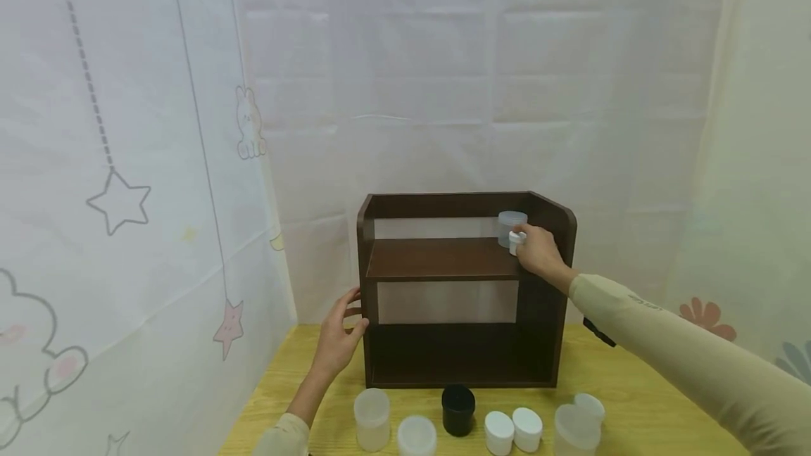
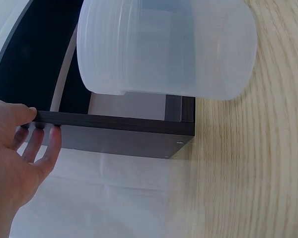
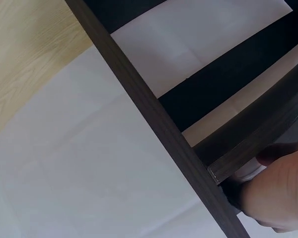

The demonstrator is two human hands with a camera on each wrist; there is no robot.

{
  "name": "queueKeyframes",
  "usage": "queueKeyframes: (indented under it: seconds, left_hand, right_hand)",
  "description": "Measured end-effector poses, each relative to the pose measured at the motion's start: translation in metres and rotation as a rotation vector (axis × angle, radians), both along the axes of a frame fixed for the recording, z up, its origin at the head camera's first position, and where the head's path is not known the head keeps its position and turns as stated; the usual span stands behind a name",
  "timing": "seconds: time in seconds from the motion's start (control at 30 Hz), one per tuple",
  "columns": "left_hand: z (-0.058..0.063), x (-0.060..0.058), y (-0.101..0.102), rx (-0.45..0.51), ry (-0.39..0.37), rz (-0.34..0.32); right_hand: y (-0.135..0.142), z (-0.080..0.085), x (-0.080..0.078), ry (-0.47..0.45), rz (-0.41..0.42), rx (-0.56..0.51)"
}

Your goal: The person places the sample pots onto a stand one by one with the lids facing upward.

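A dark brown two-tier shelf (image 1: 443, 259) stands on the wooden table. My left hand (image 1: 341, 333) grips the edge of its left side panel; in the left wrist view the thumb lies on the near side and the fingers (image 2: 50, 153) on the outer face. On the upper board, at the right end, my right hand (image 1: 538, 250) holds a small white jar (image 1: 515, 243) by its lid. Right behind that jar stands a translucent jar (image 1: 512, 219). In the right wrist view the right hand (image 3: 280, 191) is partly cut off, and most of the jar is hidden.
In front of the shelf stand translucent jars (image 1: 372, 419), a black jar (image 1: 458, 410) and white jars (image 1: 527, 429) on the table (image 1: 652, 393). A translucent jar (image 2: 164, 47) looms close in the left wrist view. Printed curtains (image 1: 158, 125) hang around the table.
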State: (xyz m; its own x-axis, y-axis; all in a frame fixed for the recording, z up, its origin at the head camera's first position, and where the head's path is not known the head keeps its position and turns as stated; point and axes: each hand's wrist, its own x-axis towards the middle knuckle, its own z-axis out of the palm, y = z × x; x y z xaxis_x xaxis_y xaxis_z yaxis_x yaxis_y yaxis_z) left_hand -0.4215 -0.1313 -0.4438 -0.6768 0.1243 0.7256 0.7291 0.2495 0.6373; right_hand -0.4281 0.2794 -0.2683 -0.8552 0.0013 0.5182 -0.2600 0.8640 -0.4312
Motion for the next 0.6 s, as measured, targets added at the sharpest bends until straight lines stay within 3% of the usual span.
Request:
queueKeyframes:
  seconds: [0.37,0.5,0.6]
  left_hand:
    - [-0.003,-0.002,0.001,-0.004,-0.003,0.013]
    - [-0.003,-0.001,0.001,-0.008,0.008,0.011]
    - [-0.002,-0.001,0.001,-0.008,0.006,0.007]
  right_hand:
    - [-0.007,0.003,0.011,-0.042,-0.019,0.065]
    - [-0.012,0.005,0.023,0.041,-0.050,0.150]
    - [-0.014,0.008,0.036,0.115,-0.029,0.202]
